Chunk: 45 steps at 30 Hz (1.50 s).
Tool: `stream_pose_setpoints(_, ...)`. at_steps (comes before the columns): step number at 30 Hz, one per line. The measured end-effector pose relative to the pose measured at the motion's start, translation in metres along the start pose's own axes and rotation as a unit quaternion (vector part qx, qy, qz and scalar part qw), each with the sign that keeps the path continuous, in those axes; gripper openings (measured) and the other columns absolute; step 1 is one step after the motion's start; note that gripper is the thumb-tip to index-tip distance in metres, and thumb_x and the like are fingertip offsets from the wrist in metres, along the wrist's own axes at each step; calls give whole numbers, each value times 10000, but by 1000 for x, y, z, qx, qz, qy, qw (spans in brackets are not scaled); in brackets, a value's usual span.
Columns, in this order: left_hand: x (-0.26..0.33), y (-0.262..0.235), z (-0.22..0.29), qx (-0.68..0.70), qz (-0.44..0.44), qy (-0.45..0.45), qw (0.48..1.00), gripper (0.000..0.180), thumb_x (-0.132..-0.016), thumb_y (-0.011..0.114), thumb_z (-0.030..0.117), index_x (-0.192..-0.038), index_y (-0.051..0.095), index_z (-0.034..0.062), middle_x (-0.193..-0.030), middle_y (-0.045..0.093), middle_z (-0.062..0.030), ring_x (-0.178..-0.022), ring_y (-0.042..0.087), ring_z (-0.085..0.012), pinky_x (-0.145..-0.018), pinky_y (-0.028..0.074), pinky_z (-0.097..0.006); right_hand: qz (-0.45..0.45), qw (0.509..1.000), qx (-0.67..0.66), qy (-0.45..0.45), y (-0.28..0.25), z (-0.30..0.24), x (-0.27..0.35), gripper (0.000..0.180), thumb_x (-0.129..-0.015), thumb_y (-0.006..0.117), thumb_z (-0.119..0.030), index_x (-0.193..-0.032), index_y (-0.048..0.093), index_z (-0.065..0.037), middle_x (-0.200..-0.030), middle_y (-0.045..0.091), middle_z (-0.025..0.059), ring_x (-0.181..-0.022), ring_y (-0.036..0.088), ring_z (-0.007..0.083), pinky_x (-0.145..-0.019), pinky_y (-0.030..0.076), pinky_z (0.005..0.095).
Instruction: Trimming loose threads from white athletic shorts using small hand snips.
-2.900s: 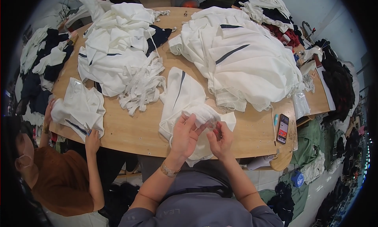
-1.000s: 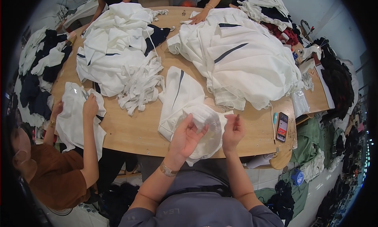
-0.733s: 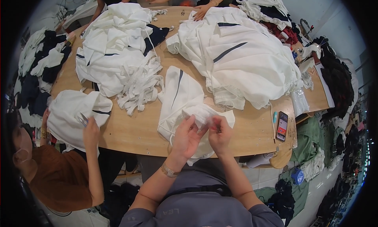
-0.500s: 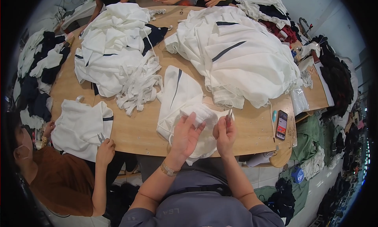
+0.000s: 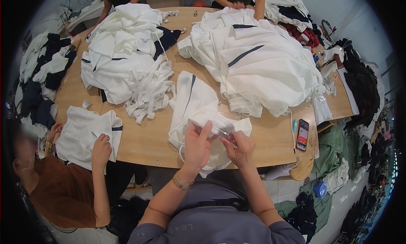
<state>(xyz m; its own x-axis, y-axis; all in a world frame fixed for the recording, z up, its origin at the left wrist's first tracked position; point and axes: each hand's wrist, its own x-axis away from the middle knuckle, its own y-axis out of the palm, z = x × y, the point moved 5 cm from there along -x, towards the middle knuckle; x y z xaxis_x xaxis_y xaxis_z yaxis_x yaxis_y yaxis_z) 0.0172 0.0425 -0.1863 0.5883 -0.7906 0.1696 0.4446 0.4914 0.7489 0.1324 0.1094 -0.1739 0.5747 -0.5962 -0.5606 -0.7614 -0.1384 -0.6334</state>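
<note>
Wooden counter (image 5: 148, 144), long and rounded at the ends, heaped with white garments. Big pile of white cloth with dark stripes (image 5: 262, 62) on the far right half; a second white pile (image 5: 127, 62) on the far left half, loose white strips trailing off it toward me.

White garment with a dark stripe (image 5: 196, 104) lies on the counter straight in front of me, its near end bunched up at the counter's edge. My left hand (image 5: 198, 146) is closed on that bunched white fabric, thumb up on top. My right hand (image 5: 240, 148) sits just beside it, fingers pinched on the same fold; something small and shiny shows between the fingertips, too small to tell what.

Phone (image 5: 302, 135) lies flat near the right edge of the counter, well apart from my hands.

At my left a person in a brown top (image 5: 63, 193) presses a hand (image 5: 100, 148) onto another white piece (image 5: 86, 136). Two more people stand at the far end. Dark and white clothes are stacked along the left side, green and dark ones on the floor at right.
</note>
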Motion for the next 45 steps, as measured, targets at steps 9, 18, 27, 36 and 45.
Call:
stream_pose_setpoints(9,1,-2,-1,-32,-14,34,999,265,-883,521,87,-1139,458,79,-1061,558,-33,-912,559,-111,-765,480,-298,1,999,36,-37,-3,-4,-4,255,-690,725,-206,-695,542,-29,-586,516,72,-475,508,233,-430,370,318)
stream_pose_setpoints(18,1,1,2,-17,-15,30,999,273,-883,525,95,-1145,458,60,-1062,558,-37,-927,554,-113,-784,473,-289,-21,1000,-8,-6,-3,-1,-2,246,-705,709,-201,-693,534,-29,-589,510,76,-492,514,237,-449,374,320)
stream_pose_setpoints(27,2,3,2,-25,-27,34,999,276,-885,523,100,-1150,455,60,-1060,556,-34,-923,550,-110,-783,464,-287,-18,999,-30,-13,1,0,-4,318,-713,701,-320,-672,512,-68,-582,494,60,-450,490,221,-423,359,317)
stream_pose_setpoints(36,1,3,3,-35,-35,25,998,269,-910,478,137,-1165,445,59,-1100,547,-55,-957,552,-139,-799,471,-309,12,987,-146,72,3,12,2,244,-781,665,-232,-748,521,-37,-566,458,19,-433,429,146,-423,334,274)
stream_pose_setpoints(45,3,-4,-9,18,-46,20,999,292,-937,382,174,-1207,409,65,-1151,526,-83,-1002,548,-178,-824,472,-353,16,891,-370,264,11,3,-18,236,-785,660,-86,-988,560,-18,-585,357,-94,-518,269,-10,-457,213,154)
